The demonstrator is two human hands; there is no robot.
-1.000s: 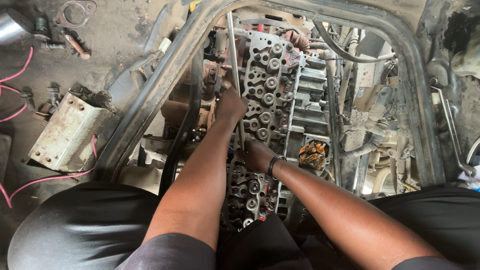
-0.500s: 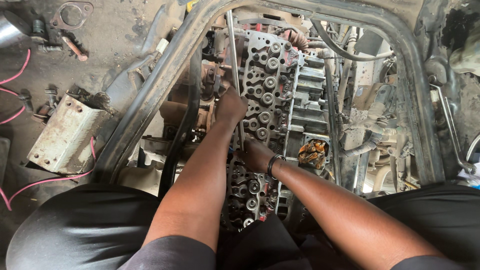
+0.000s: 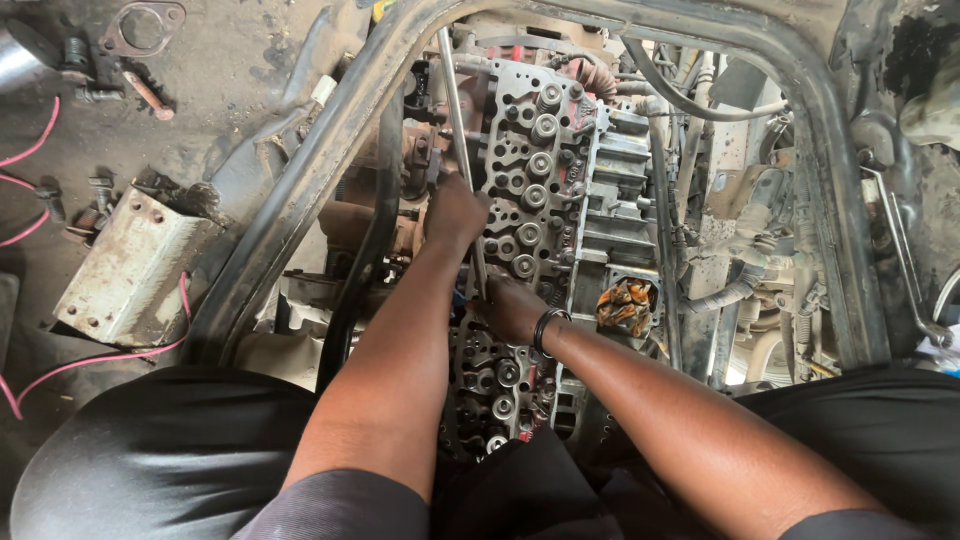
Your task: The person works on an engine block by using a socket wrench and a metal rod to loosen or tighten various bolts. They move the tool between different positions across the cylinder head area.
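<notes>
Both hands grip 1 long metal bar [image 3: 458, 130] lying along the left edge of the cylinder head [image 3: 540, 180]: left hand [image 3: 455, 212] closed around its middle, right hand [image 3: 510, 308] closed around its near end.

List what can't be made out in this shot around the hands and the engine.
- Head view: lower end of the long metal bar is hidden under the left hand and right hand.
- The arms cover the middle of the cylinder head.
- Orange-and-black thing in a recess: too small to identify.
</notes>
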